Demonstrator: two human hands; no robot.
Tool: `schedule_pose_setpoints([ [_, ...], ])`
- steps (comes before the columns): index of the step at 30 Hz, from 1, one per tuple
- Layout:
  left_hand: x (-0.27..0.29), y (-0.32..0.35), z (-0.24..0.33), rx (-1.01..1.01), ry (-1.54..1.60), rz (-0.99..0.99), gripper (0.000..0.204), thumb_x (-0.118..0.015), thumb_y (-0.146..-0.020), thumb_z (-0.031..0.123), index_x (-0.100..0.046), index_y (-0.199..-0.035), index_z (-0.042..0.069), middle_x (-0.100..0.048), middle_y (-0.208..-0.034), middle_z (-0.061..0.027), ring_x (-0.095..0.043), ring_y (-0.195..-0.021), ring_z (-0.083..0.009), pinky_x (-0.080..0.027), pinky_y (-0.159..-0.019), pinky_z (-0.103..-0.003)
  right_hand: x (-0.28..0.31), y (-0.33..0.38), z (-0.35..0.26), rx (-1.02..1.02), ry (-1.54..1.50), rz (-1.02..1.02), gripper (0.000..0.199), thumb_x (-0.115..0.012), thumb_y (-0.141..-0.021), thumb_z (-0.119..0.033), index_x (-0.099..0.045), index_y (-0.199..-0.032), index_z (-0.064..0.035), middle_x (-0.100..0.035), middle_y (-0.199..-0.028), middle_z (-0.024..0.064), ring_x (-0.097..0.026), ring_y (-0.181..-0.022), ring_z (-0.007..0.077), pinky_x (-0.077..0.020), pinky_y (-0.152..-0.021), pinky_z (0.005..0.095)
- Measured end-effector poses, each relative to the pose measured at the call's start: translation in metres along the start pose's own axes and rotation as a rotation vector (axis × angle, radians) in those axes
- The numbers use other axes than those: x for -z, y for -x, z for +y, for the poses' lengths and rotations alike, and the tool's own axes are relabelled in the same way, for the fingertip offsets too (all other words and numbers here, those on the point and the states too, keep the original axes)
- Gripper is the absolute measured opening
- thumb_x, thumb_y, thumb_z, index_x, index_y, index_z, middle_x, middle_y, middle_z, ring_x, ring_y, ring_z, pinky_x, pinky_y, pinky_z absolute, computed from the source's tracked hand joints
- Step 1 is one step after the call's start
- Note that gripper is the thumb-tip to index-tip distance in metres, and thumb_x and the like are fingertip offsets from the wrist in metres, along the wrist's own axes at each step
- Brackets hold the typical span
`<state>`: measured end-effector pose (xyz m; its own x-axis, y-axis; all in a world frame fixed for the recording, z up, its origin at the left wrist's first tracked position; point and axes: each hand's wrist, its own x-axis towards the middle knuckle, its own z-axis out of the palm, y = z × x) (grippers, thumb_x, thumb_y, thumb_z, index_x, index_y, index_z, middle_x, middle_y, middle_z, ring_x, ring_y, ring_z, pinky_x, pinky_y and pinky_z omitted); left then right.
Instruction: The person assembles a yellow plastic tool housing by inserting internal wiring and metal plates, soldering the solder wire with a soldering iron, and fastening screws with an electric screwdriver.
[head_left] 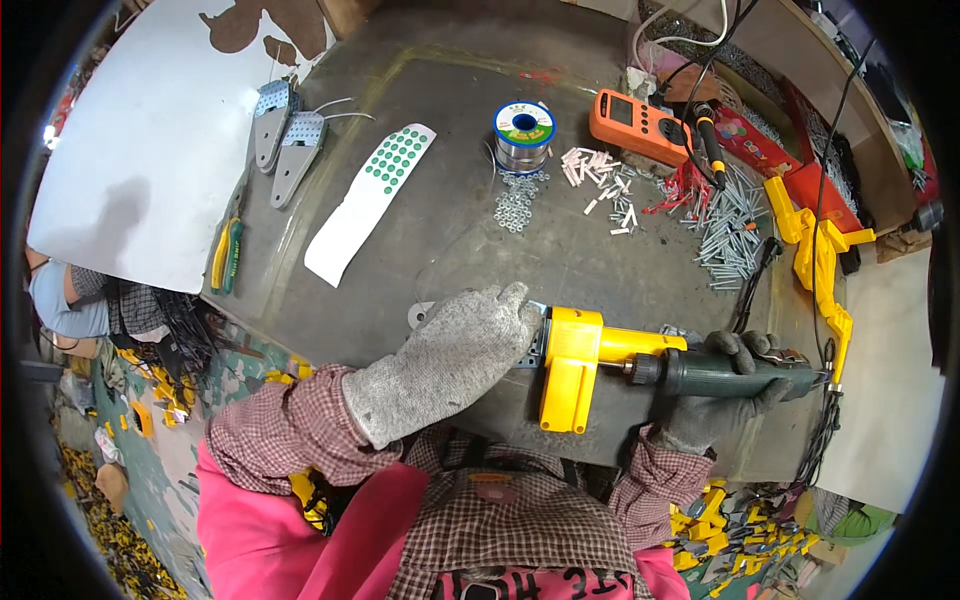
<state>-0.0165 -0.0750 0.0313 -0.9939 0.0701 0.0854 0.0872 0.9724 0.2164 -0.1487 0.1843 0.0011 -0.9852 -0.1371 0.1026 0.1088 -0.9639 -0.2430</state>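
Observation:
My left hand (440, 355), in a grey knit glove, is closed round a flat grey handle-like piece (419, 316) whose rounded end pokes out beside the wrist. At its other end a yellow plastic housing (570, 370) adjoins it; the joint is partly hidden by my fingers. My right hand (705, 415), in a darker grey glove, wraps round a dark green electric screwdriver (715, 376) lying level. Its thin bit points left at the yellow housing and meets its side; whether it sits on a screw cannot be seen.
Around the workbench (440, 260) lie loose screws (730, 235), small nuts (514, 207), a solder spool (523, 140), white sleeves (600, 180), an orange multimeter (640, 126), a sticker sheet (370, 205), pliers (227, 255), grey pieces (297, 158) and yellow housings (820, 255). Cables hang at right.

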Motion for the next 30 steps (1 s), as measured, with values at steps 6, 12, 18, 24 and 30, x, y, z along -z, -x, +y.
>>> schedule_pose_setpoints([
  [6,-0.024,0.02,0.007,0.114,0.561,0.272,0.027,-0.076,-0.069,0.005,-0.059,-0.091,0.006,-0.059,-0.098,-0.0119,-0.058,-0.095,-0.0306,-0.045,-0.084,-0.04,-0.002,0.0,0.004,0.008,-0.034,0.018,0.029,-0.072,-0.088,-0.032,-0.064,-0.105,-0.0097,-0.057,-0.096,0.0061,-0.06,-0.072,0.0137,-0.0494,-0.085,0.0369],
  [12,-0.046,0.024,0.021,0.242,0.705,0.415,0.024,-0.076,-0.072,0.01,-0.059,-0.09,0.007,-0.058,-0.098,-0.0104,-0.055,-0.094,-0.0319,-0.042,-0.085,-0.044,-0.006,-0.003,0.002,0.039,0.013,-0.036,0.026,-0.071,-0.088,-0.031,-0.062,-0.102,-0.0105,-0.059,-0.09,0.0039,-0.058,-0.069,0.0126,-0.0482,-0.081,0.0361],
  [18,-0.048,0.028,0.022,0.231,0.739,0.436,0.023,-0.074,-0.072,0.007,-0.059,-0.089,0.007,-0.059,-0.099,-0.0104,-0.056,-0.093,-0.0307,-0.042,-0.085,-0.043,-0.01,0.0,0.013,0.079,-0.052,-0.078,0.026,-0.071,-0.089,-0.03,-0.059,-0.099,-0.01,-0.058,-0.083,0.002,-0.057,-0.066,0.0124,-0.0471,-0.077,0.0348],
  [24,-0.032,0.019,0.018,0.17,0.72,0.278,0.021,-0.073,-0.076,0.006,-0.063,-0.095,0.007,-0.06,-0.103,-0.0112,-0.058,-0.099,-0.0317,-0.044,-0.087,-0.042,-0.015,-0.004,0.007,0.076,-0.053,-0.06,0.028,-0.073,-0.085,-0.028,-0.058,-0.097,-0.0081,-0.057,-0.082,0.0024,-0.056,-0.067,0.0128,-0.0465,-0.076,0.0324],
  [30,-0.02,0.022,0.006,0.264,0.762,0.252,0.018,-0.073,-0.071,0.0,-0.068,-0.087,0.007,-0.066,-0.094,-0.0098,-0.06,-0.104,-0.0301,-0.045,-0.094,-0.042,-0.006,-0.001,0.03,0.093,0.057,0.083,0.043,-0.072,-0.083,-0.051,-0.054,-0.098,-0.0152,-0.053,-0.078,-0.0037,-0.054,-0.07,0.012,-0.0464,-0.08,0.0349],
])
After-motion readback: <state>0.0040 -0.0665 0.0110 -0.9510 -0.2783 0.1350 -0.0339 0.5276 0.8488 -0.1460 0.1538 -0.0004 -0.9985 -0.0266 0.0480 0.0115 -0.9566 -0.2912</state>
